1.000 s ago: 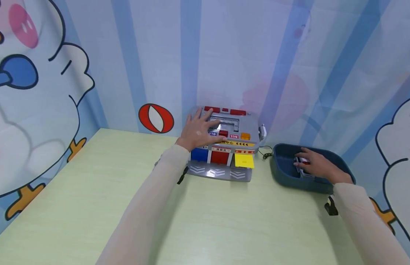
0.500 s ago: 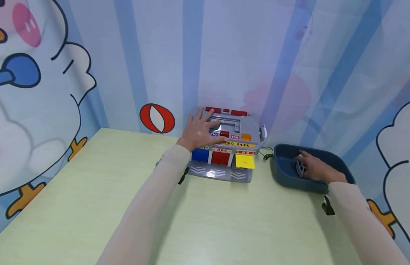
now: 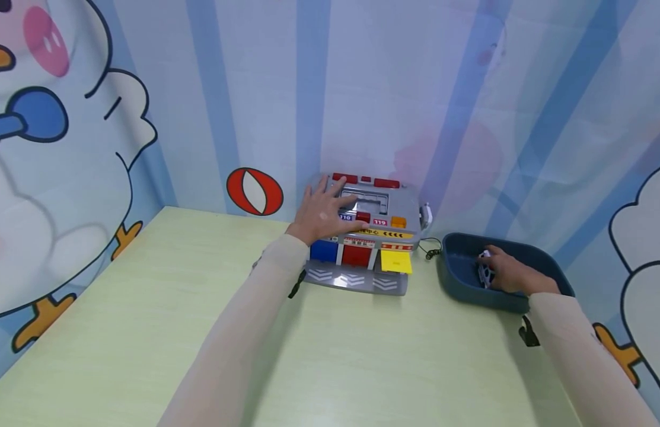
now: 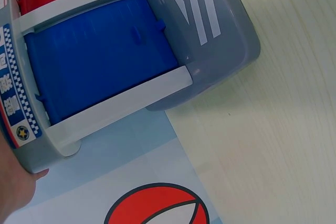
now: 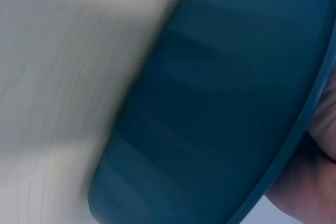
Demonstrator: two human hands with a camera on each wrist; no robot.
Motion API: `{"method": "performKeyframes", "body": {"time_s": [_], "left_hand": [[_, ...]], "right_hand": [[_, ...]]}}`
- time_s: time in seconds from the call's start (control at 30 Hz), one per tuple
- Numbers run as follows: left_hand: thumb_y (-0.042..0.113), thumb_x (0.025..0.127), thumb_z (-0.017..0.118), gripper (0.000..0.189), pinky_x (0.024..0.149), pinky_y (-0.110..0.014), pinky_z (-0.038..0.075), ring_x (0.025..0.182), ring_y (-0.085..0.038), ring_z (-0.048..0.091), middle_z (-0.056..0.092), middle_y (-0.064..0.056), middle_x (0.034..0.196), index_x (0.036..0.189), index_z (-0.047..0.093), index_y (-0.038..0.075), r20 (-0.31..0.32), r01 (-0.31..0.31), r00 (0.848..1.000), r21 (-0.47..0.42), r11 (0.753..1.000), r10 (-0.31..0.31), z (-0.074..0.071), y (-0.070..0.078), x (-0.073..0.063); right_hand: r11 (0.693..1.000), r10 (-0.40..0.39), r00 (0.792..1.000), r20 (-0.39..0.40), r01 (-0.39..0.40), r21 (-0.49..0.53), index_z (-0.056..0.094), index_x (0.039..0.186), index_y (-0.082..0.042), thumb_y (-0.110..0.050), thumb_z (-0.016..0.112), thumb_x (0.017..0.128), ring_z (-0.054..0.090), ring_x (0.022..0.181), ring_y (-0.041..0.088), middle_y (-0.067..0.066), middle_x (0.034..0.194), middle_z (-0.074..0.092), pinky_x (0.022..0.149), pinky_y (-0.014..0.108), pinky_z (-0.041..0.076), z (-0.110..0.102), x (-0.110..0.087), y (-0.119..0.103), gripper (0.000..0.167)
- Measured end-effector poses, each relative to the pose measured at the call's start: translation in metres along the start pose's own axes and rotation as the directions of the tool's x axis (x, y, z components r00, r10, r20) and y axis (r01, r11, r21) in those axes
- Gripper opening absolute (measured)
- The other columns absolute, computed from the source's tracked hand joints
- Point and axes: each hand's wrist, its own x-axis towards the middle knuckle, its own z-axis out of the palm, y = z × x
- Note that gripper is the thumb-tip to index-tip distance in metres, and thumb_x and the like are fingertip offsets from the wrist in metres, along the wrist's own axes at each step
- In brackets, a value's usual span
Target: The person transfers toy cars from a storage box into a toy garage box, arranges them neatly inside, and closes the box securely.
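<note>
A grey toy garage station (image 3: 394, 204) stands against the backdrop, with a blue door (image 4: 105, 56), a red door (image 3: 356, 255) and a yellow flap (image 3: 396, 261) sticking out at its front. My left hand (image 3: 320, 214) rests on the left of its roof, fingers spread. Over in the dark blue bin (image 3: 452, 279), my right hand (image 3: 513, 273) pinches a small white toy car (image 3: 485, 274), which is tipped on its side with wheels toward the left. The right wrist view shows mostly the bin's outer wall (image 5: 210, 103), part of the hand behind its rim, and no car.
A thin dark coiled cord (image 3: 431, 252) runs from the white handset (image 3: 426, 216) on the station's right side, close to the bin. Pale wooden tabletop (image 3: 330, 356) spreads in front. A cartoon-printed cloth backdrop (image 3: 265, 89) rises behind.
In the bin, my right fingers have closed on the toy car and turned it from lying flat to tipped on its side. The left hand stays on the station.
</note>
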Motion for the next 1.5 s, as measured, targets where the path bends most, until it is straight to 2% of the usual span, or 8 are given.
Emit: {"method": "performKeyframes", "body": {"time_s": [0.23,0.37,0.67,0.93,1.07,1.3,1.5], "left_hand": [[0.078,0.082,0.054,0.079,0.122,-0.064,0.012,0.156,-0.038,0.009,0.022,-0.003,0.168,0.149,0.046,0.036,-0.007,-0.004,1.0,0.001,1.0,0.004,0.001,-0.001,0.0],[0.078,0.082,0.053,0.08,0.122,-0.065,0.012,0.156,-0.038,0.009,0.022,-0.003,0.168,0.149,0.047,0.036,-0.007,-0.006,1.0,-0.001,1.0,0.006,0.002,-0.002,0.001],[0.078,0.082,0.053,0.079,0.122,-0.064,0.012,0.156,-0.038,0.01,0.023,-0.003,0.168,0.149,0.047,0.036,-0.011,-0.006,1.0,0.002,1.0,0.006,0.003,-0.001,0.001],[0.078,0.082,0.054,0.079,0.122,-0.065,0.013,0.156,-0.038,0.01,0.022,-0.003,0.168,0.149,0.047,0.035,-0.011,-0.008,1.0,-0.007,1.0,0.007,0.002,-0.001,0.0],[0.078,0.082,0.054,0.079,0.122,-0.065,0.012,0.156,-0.038,0.009,0.022,-0.003,0.168,0.149,0.047,0.035,-0.007,-0.007,1.0,-0.01,1.0,0.007,0.002,-0.002,0.001],[0.078,0.082,0.053,0.079,0.122,-0.064,0.012,0.156,-0.038,0.008,0.021,-0.003,0.168,0.149,0.045,0.037,0.001,0.005,1.0,-0.009,1.0,-0.005,0.002,-0.003,0.001],[0.078,0.082,0.054,0.08,0.123,-0.064,0.012,0.156,-0.038,0.008,0.021,-0.003,0.168,0.149,0.046,0.036,-0.003,-0.001,1.0,-0.018,1.0,0.001,0.001,-0.002,0.001]], "right_hand": [[0.999,-0.005,1.0,0.0,0.005,-0.037,0.051,0.135,0.016,0.008,0.072,0.083,0.054,0.115,0.056,0.047,0.145,0.022,0.077,0.05,0.057,0.0,0.003,0.001,0.057],[0.999,0.017,1.0,0.001,-0.017,-0.045,0.052,0.134,0.014,0.006,0.071,0.084,0.051,0.117,0.057,0.046,0.144,0.024,0.079,0.052,0.055,0.0,0.003,0.0,0.054],[0.998,0.041,0.999,-0.022,-0.042,-0.047,0.052,0.134,0.014,0.004,0.072,0.084,0.031,0.13,0.063,0.047,0.145,0.024,0.084,0.059,0.051,0.002,-0.001,0.001,0.055],[0.997,0.014,0.998,-0.054,-0.018,-0.072,0.054,0.13,0.015,-0.005,0.079,0.079,0.027,0.131,0.064,0.048,0.144,0.026,0.091,0.066,0.047,-0.005,-0.004,-0.002,0.06],[0.997,0.033,0.998,-0.057,-0.037,-0.07,0.052,0.132,0.015,-0.01,0.081,0.078,0.027,0.131,0.064,0.048,0.144,0.024,0.089,0.066,0.048,-0.011,-0.006,-0.005,0.066],[0.998,0.037,0.996,-0.083,-0.041,-0.043,0.046,0.138,0.014,-0.013,0.082,0.077,0.047,0.114,0.058,0.044,0.145,0.022,0.075,0.056,0.053,-0.022,-0.013,-0.013,0.076],[0.998,0.062,0.995,-0.074,-0.063,-0.023,0.041,0.144,0.013,-0.014,0.081,0.077,0.046,0.114,0.056,0.043,0.148,0.015,0.073,0.053,0.051,-0.031,-0.019,-0.027,0.083]]}}
